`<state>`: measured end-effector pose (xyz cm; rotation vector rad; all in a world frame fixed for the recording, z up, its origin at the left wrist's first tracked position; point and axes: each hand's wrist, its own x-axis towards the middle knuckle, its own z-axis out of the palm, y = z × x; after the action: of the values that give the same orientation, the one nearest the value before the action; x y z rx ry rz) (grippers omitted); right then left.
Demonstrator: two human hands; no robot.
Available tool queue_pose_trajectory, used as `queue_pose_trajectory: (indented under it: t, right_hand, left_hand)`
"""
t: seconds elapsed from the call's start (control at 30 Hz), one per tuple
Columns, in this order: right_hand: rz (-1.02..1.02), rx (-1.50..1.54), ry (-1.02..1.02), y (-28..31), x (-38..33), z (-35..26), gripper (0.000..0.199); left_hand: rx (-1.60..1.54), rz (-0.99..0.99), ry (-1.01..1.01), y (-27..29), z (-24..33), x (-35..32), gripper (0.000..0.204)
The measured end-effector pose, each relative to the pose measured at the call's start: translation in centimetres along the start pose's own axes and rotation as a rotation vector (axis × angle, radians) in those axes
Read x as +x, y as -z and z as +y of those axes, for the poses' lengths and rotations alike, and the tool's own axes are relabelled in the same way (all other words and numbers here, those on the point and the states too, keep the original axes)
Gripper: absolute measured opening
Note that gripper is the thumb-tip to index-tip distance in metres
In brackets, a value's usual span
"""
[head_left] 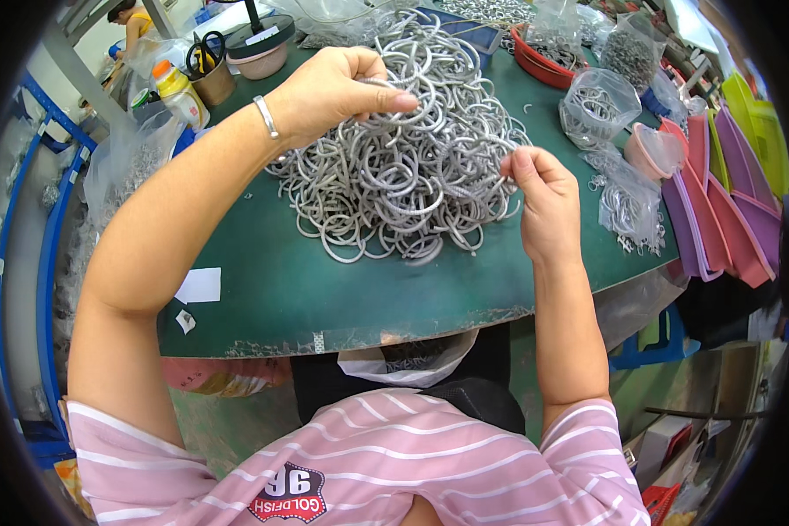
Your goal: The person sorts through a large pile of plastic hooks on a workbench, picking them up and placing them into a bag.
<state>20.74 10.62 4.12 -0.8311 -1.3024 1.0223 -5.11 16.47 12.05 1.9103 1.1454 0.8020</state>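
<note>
Grn tbl (scuffed up front), blue rack L, blue stool R, grn flr.

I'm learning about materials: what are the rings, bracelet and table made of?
Rings: probably metal, dull grey with small glints. Bracelet: likely polished metal; it's silvery and shiny. Table: smooth green surface, maybe plastic or rubber; its scuffed edge doesn't settle it.

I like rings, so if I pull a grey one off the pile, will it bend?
The grey rings have a metallic look, so one is probably stiff. They lie heaped over each other, so others might come along. They're piled high, so some may slide.
</note>
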Motion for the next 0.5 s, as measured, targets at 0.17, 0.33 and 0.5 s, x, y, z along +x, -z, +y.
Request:
queue_pose_trajectory:
  t: [0.17, 0.33, 0.5]
  right_hand:
    - [-0.308, -0.306, 0.341, -1.5, -0.8, -0.2, 0.011]
    - [0.433, 0.781, -0.031, 5.1, 0.9, 0.8, 0.019]
    - [0.363, 0.483, -0.208, 7.3, -2.7, 2.8, 0.02]
  left_hand:
    - [0.976, -0.236, -1.073, -4.2, 0.7, -0.9, 0.03]
    - [-0.29, 0.271, -0.076, -1.4, -1.5, -1.1, 0.036]
    - [0.847, 0.061, -0.636, -5.1, -0.3, -2.7, 0.037]
